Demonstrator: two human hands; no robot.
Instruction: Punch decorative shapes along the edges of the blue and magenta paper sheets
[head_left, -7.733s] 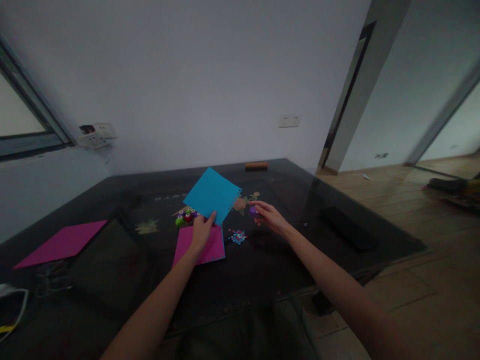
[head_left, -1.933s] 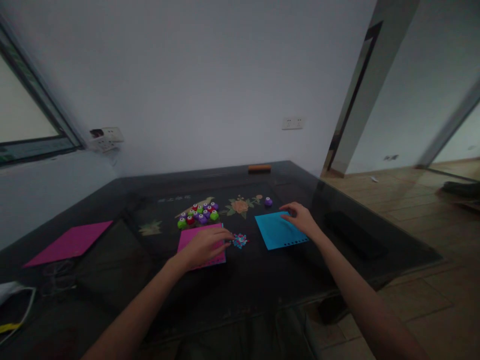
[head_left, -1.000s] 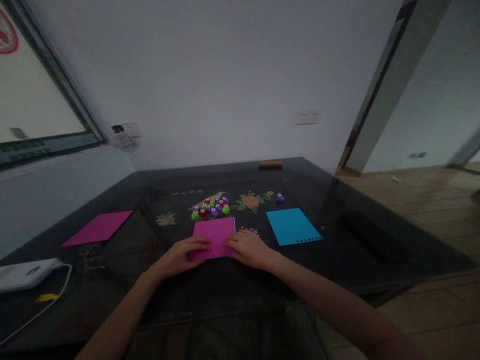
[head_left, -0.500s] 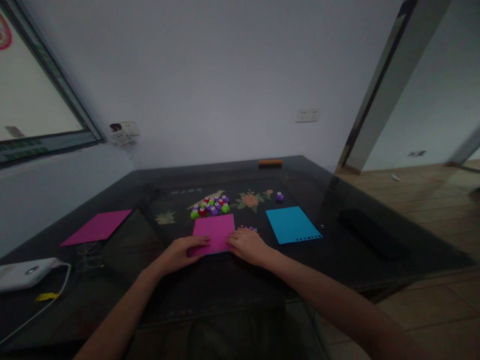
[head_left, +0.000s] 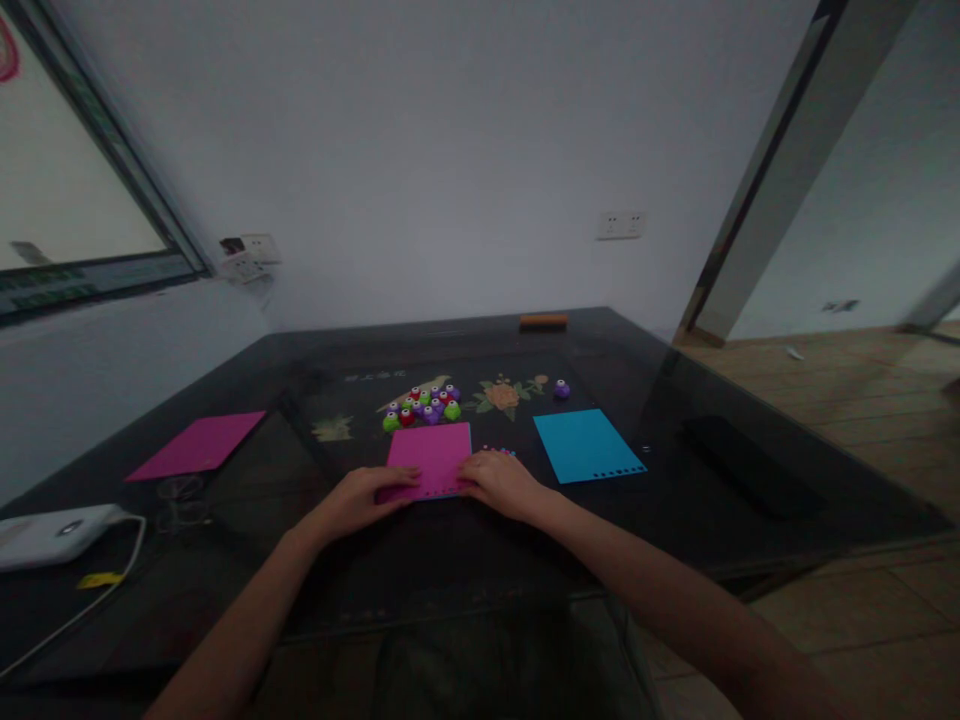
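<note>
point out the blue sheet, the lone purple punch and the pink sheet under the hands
blue sheet (head_left: 586, 445), head view, middle of its face
lone purple punch (head_left: 562, 389), head view, its top
pink sheet (head_left: 431, 455), head view, bare upper half

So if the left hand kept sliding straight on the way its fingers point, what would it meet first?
The left hand points right along the pink sheet's near edge, so it would probably meet the right hand first; their fingertips look nearly touching, though depth is unclear.
</note>
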